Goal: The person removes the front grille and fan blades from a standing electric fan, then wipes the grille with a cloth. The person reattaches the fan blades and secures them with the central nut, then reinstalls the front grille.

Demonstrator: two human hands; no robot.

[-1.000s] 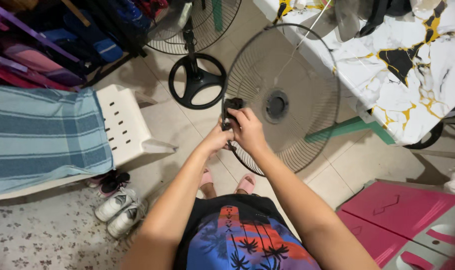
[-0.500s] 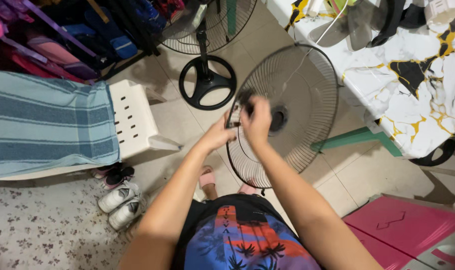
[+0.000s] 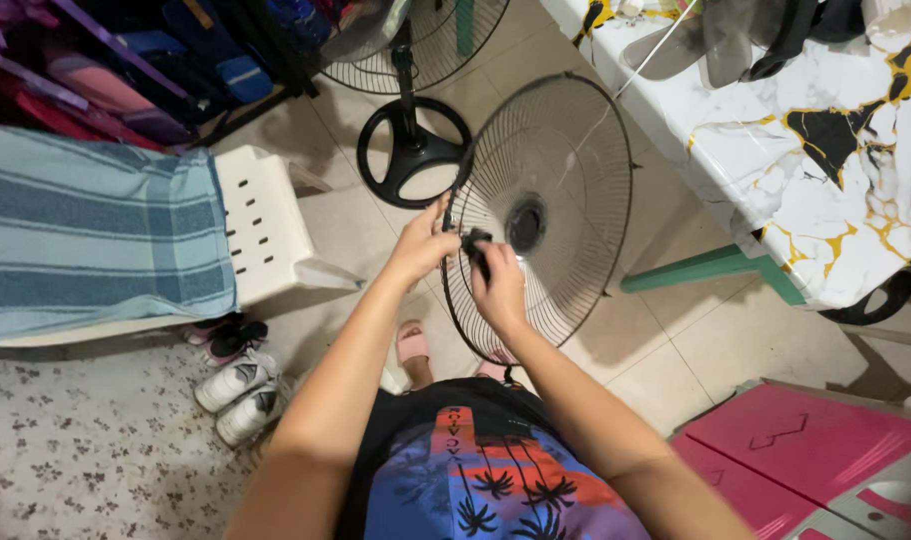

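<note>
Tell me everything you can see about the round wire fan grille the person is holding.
The fan grille is a round dark guard of thin metal-looking wires radiating from a dark central hub to a solid rim. It stands tilted on edge above the tiled floor, beside the marble-patterned table. The left hand grips its rim, and the right hand holds a small black part against its face. Whether its lower edge touches the floor cannot be told.
</note>
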